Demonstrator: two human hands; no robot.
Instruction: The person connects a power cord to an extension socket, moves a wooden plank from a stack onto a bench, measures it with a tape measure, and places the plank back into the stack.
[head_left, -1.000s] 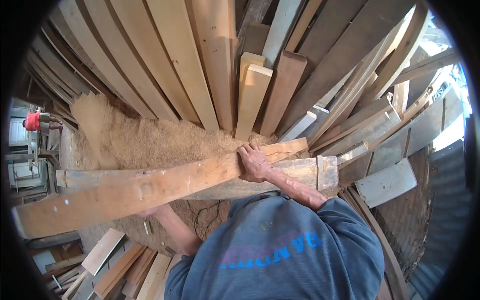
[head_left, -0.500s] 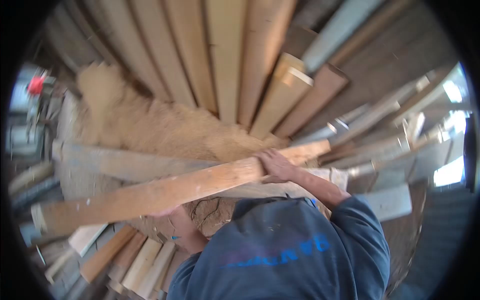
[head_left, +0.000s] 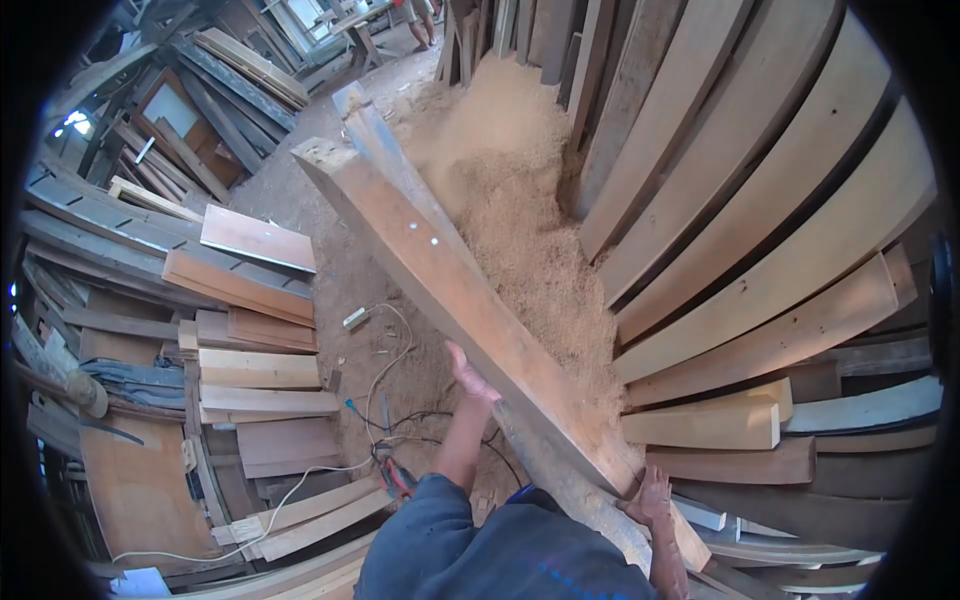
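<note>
A long, thick wooden beam (head_left: pixel 450 290) slants across the middle of the head view, with two small pale spots on its upper face. My left hand (head_left: pixel 470 378) supports its lower left side, thumb showing and the other fingers hidden by the wood. Near the close end, my right hand (head_left: pixel 652 498) grips the beam, fingers against its side. A weathered grey board (head_left: pixel 395 155) runs below it, partly covered. Whether the beam rests on that board is unclear.
Tall planks (head_left: pixel 730 200) lean on the right beside a heap of sawdust (head_left: pixel 510 190). Shorter boards (head_left: pixel 260 370) are stacked at left. A pale cable (head_left: pixel 385 370) and a red-and-dark tool (head_left: pixel 398 478) lie on the ground. Another person's legs (head_left: pixel 420 25) show far back.
My view has turned left, so the beam now points away to the upper left instead of lying sideways. Both hands stay on it.
</note>
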